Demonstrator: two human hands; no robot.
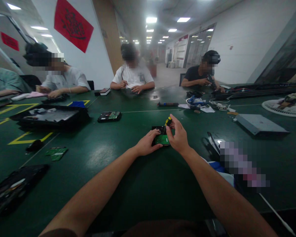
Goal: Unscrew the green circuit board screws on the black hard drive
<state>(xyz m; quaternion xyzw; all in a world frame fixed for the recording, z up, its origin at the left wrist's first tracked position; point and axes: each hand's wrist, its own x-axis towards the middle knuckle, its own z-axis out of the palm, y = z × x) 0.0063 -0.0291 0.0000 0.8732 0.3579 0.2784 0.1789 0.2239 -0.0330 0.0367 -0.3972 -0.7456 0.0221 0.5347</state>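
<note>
A small black hard drive (160, 139) with a green circuit board on top lies on the dark green table (128, 184) in front of me. My left hand (148, 143) rests on its left side, fingers curled against it. My right hand (179, 136) is closed around a screwdriver with a yellow-and-black handle (168, 121), its tip pointing down onto the drive.
Another hard drive (109, 116) lies further back, a black open case (49, 118) at left, green boards (56, 153) at near left, a grey flat box (260, 124) at right, a bowl of parts (194, 102) behind. Three people sit across the table.
</note>
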